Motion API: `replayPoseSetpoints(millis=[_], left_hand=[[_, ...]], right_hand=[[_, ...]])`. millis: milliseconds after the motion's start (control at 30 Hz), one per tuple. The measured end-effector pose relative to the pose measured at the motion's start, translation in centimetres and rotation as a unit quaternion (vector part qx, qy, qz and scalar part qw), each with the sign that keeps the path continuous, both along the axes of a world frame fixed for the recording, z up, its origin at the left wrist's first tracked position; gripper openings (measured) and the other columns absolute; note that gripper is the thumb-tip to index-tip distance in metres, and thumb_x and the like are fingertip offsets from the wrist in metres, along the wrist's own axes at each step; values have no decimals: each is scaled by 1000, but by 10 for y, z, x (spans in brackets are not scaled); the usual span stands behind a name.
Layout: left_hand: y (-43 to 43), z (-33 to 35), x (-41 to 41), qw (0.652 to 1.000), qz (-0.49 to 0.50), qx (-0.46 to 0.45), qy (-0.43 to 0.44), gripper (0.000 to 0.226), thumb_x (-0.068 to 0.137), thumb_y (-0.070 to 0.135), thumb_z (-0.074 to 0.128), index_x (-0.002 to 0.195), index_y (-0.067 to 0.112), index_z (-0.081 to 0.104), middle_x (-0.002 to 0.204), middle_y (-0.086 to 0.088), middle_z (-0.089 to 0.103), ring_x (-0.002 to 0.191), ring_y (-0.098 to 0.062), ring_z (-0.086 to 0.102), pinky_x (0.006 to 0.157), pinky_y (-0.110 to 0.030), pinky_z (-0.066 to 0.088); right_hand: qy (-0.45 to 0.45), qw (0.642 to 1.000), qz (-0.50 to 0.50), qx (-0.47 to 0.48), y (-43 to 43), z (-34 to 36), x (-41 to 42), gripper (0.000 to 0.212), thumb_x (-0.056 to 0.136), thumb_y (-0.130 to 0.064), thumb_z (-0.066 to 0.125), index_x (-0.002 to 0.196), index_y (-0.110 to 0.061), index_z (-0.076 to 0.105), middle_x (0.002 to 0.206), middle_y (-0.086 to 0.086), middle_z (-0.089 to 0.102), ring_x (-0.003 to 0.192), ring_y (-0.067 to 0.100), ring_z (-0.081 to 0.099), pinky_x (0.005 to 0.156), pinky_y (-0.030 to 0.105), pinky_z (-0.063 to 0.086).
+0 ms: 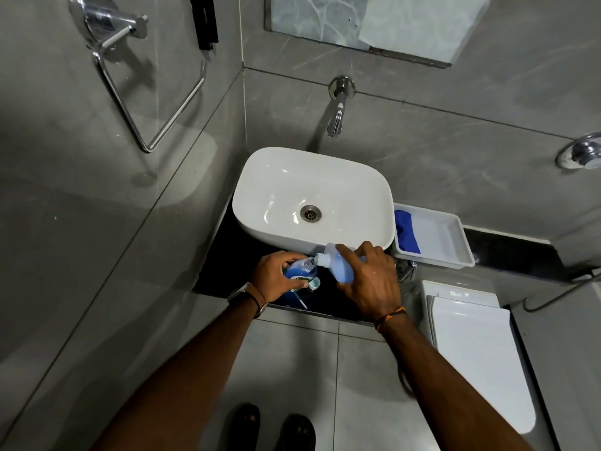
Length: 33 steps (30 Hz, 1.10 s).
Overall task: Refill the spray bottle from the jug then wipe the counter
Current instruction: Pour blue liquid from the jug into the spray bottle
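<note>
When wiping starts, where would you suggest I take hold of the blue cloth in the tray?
Probably pinch the blue cloth at its bunched middle from above: it lies heaped against the white tray's left side, and the walls block sideways reach.

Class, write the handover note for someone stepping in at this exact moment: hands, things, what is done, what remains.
The left hand grips the uncapped spray bottle at the black counter.
The right hand holds the jug tilted, spout at the bottle's mouth.
The spray head lies on the counter beside the bottle.
The blue cloth sits in the white tray right of the sink.
Done: head off, bottle partly filled.
Left: finish pouring, refit head, wipe counter.
</note>
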<state>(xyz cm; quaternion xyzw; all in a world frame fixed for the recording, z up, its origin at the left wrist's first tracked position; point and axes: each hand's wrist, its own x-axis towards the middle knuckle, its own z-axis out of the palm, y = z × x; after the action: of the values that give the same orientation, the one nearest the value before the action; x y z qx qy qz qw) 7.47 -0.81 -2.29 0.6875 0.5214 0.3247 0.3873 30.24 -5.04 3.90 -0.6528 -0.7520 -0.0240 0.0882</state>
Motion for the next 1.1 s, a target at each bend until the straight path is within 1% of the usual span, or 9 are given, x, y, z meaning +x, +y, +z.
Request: replayPoseSetpoints(millis=[100, 233, 333, 400, 567, 667, 833, 967, 1100], left_hand=[[-1, 1, 2, 1000, -4, 3, 0, 60, 62, 29, 93, 116, 17, 70, 113, -1, 73, 100, -15, 69, 91, -33, 60], [-2, 2, 5, 1000, -12, 2, 1, 60, 64, 31, 92, 118, 16, 69, 115, -2, 73, 103, -16, 69, 94, -29, 58], [-4, 3, 6, 1000, -12, 2, 1, 59, 65, 30, 91, 119, 17, 68, 116, -2, 72, 102, -12, 67, 94, -27, 57], [-4, 2, 7, 1000, -11, 3, 1, 59, 66, 29, 90, 119, 16, 68, 116, -2, 72, 101, -12, 66, 94, -29, 57], [-2, 3, 8, 1000, -9, -6, -1, 60, 64, 27, 92, 118, 14, 69, 115, -3, 73, 104, -19, 69, 94, -37, 59], [-1, 2, 9, 1000, -7, -9, -4, 60, 64, 27, 92, 118, 13, 70, 115, -3, 73, 103, -19, 70, 93, -39, 59], [1, 0, 10, 1000, -2, -14, -7, 61, 64, 26, 92, 119, 12, 69, 115, -5, 73, 103, -18, 70, 92, -38, 60], [3, 0, 10, 1000, -3, -5, -2, 59, 65, 25, 91, 118, 10, 69, 116, -7, 73, 105, -20, 69, 94, -36, 59], [6, -1, 10, 1000, -7, -5, -4, 59, 65, 26, 91, 117, 11, 69, 114, -6, 74, 102, -18, 70, 92, -34, 59]], right_hand=[[-6, 1000, -2, 1, -1, 1, 1, 77, 70, -45, 86, 139, -29, 57, 107, 8, 58, 97, 30, 59, 82, 46, 54], [-15, 1000, -1, 10, -2, 1, 3, 75, 71, -43, 85, 139, -29, 57, 107, 8, 58, 97, 31, 58, 84, 47, 53], [-27, 1000, 2, 10, -3, 2, 4, 75, 71, -44, 85, 139, -29, 56, 109, 8, 57, 99, 31, 58, 86, 48, 52], [-32, 999, 2, 9, -3, 3, 4, 74, 73, -45, 84, 140, -30, 56, 110, 8, 57, 100, 31, 57, 87, 48, 51], [-42, 999, 1, 19, -2, 5, 4, 71, 74, -44, 83, 139, -30, 57, 109, 9, 58, 98, 31, 57, 87, 47, 50], [-50, 999, 5, 21, -1, 6, 5, 70, 76, -45, 82, 139, -31, 57, 111, 9, 58, 100, 32, 57, 89, 48, 48], [-56, 998, 7, 28, 2, 7, 5, 68, 77, -48, 81, 139, -32, 57, 111, 9, 58, 101, 32, 57, 90, 49, 47], [-57, 998, 11, 35, 4, 7, 5, 66, 80, -53, 78, 138, -32, 57, 110, 9, 58, 100, 32, 56, 90, 50, 47], [-60, 998, 12, 33, 7, 6, 5, 67, 80, -55, 78, 139, -32, 56, 111, 9, 58, 101, 32, 57, 90, 50, 47]])
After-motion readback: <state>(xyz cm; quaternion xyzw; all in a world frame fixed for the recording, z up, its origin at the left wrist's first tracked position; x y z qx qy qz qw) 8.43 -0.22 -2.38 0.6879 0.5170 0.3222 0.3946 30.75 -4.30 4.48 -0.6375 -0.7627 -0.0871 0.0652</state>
